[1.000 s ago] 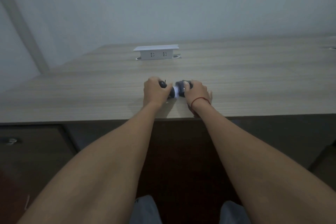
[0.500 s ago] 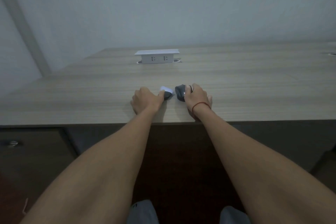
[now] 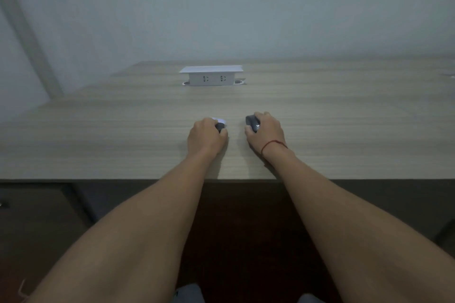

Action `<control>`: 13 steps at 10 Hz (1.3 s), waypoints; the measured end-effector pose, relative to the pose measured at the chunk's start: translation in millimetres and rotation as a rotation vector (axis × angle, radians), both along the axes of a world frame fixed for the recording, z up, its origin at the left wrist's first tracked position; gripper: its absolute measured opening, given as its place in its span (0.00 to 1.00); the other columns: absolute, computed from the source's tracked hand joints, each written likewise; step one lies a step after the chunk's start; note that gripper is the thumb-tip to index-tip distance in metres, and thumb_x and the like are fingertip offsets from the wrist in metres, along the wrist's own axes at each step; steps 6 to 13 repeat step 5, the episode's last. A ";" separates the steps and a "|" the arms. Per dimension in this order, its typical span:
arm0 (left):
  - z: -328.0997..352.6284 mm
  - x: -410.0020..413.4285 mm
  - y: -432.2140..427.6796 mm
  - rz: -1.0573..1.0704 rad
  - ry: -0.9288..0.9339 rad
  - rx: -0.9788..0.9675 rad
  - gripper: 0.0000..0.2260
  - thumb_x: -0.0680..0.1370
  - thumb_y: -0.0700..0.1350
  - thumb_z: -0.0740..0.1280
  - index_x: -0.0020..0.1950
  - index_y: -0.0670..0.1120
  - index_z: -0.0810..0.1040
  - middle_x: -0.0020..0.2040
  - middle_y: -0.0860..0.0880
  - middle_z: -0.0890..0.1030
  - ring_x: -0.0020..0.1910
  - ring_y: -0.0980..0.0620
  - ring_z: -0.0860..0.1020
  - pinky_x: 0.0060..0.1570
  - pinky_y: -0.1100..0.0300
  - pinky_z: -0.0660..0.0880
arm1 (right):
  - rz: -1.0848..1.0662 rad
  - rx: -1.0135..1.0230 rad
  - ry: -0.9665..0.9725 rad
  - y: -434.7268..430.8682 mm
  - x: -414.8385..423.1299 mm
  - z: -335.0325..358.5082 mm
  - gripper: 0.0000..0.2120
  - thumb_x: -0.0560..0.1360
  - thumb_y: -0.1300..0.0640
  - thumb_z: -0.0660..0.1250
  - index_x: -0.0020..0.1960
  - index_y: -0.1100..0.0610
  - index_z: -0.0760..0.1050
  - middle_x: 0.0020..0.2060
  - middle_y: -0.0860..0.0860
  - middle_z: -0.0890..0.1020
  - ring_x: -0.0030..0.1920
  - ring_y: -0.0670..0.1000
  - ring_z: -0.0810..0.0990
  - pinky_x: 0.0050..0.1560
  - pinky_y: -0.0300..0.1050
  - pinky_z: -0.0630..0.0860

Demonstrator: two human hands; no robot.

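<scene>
The left hand [image 3: 205,136] is curling its fingers around a small dark piece with a white end [image 3: 219,124], which is poking out just past the knuckles. Near it, apart, the right hand [image 3: 266,131] is gripping a dark rounded piece [image 3: 252,122] at its fingertips. Both are resting on the wooden table [image 3: 344,118]; a white socket box [image 3: 211,75] is sitting well beyond the fingers.

Matt wood-grain desk [image 3: 123,135]; white plastic socket box [image 3: 211,79].
</scene>
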State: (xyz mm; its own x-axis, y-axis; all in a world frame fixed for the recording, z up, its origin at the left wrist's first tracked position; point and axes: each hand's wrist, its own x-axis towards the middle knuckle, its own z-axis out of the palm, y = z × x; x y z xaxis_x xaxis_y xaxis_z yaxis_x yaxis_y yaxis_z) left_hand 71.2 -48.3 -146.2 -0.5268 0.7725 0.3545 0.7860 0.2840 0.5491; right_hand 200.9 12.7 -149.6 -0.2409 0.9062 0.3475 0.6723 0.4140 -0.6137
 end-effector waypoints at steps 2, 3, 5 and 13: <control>4.4 -3.1 33.3 0.052 -0.063 0.024 0.10 0.76 0.44 0.65 0.54 0.51 0.82 0.56 0.44 0.82 0.57 0.42 0.78 0.49 0.58 0.72 | -0.033 -0.017 0.010 34.3 -10.5 -0.7 0.17 0.76 0.55 0.64 0.63 0.59 0.73 0.61 0.58 0.74 0.60 0.60 0.74 0.55 0.47 0.71; 1.0 -7.6 47.2 0.035 -0.051 0.027 0.10 0.76 0.45 0.65 0.54 0.50 0.82 0.57 0.44 0.82 0.57 0.41 0.78 0.49 0.57 0.72 | -0.037 -0.003 0.025 45.6 -15.6 -7.0 0.20 0.76 0.54 0.63 0.66 0.59 0.70 0.64 0.58 0.72 0.62 0.60 0.73 0.59 0.49 0.71; -4.7 -12.2 44.8 -0.015 -0.076 -0.035 0.42 0.73 0.56 0.70 0.79 0.51 0.49 0.80 0.44 0.51 0.77 0.42 0.57 0.69 0.48 0.65 | -0.110 -0.113 0.034 33.4 -10.4 -10.2 0.44 0.75 0.40 0.63 0.78 0.61 0.46 0.77 0.60 0.53 0.76 0.60 0.55 0.75 0.55 0.57; -4.7 -12.2 44.8 -0.015 -0.076 -0.035 0.42 0.73 0.56 0.70 0.79 0.51 0.49 0.80 0.44 0.51 0.77 0.42 0.57 0.69 0.48 0.65 | -0.110 -0.113 0.034 33.4 -10.4 -10.2 0.44 0.75 0.40 0.63 0.78 0.61 0.46 0.77 0.60 0.53 0.76 0.60 0.55 0.75 0.55 0.57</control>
